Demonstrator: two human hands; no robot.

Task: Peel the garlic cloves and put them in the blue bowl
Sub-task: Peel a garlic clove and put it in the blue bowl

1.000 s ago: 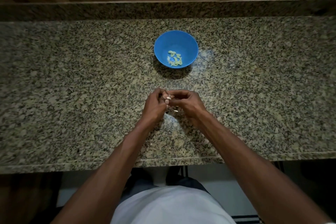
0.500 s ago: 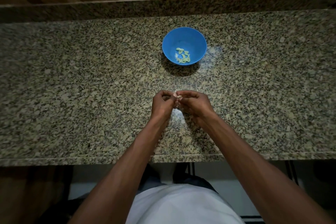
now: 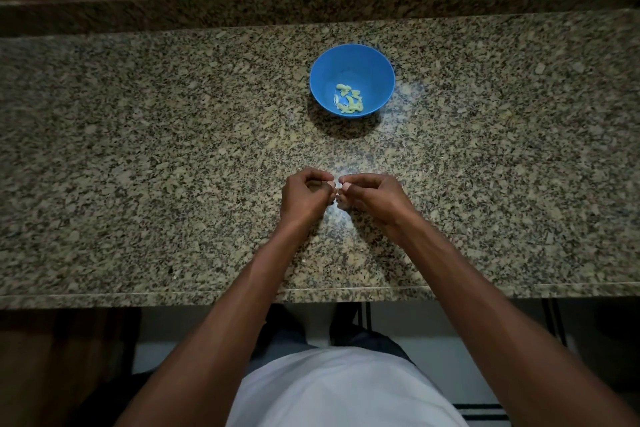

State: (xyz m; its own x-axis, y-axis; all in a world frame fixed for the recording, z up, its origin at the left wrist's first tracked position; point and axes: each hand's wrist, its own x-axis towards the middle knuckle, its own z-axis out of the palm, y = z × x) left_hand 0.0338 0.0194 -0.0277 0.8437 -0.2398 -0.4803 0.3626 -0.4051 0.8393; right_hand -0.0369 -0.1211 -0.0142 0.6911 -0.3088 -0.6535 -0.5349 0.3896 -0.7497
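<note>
A blue bowl stands on the granite counter, holding several pale peeled garlic cloves at its bottom. Nearer to me, my left hand and my right hand meet fingertip to fingertip just above the counter. Between them they pinch a small pale garlic clove, mostly hidden by the curled fingers. Both hands are about a bowl's width in front of the bowl.
The speckled granite counter runs the full width, with a raised granite ledge and wood panelling behind. Its front edge lies just below my forearms. A bright reflection shines on the stone between hands and bowl.
The hands stay together, working the clove; the fingertips have shifted slightly. The view has moved a little, so the bowl sits further right in the frame.
</note>
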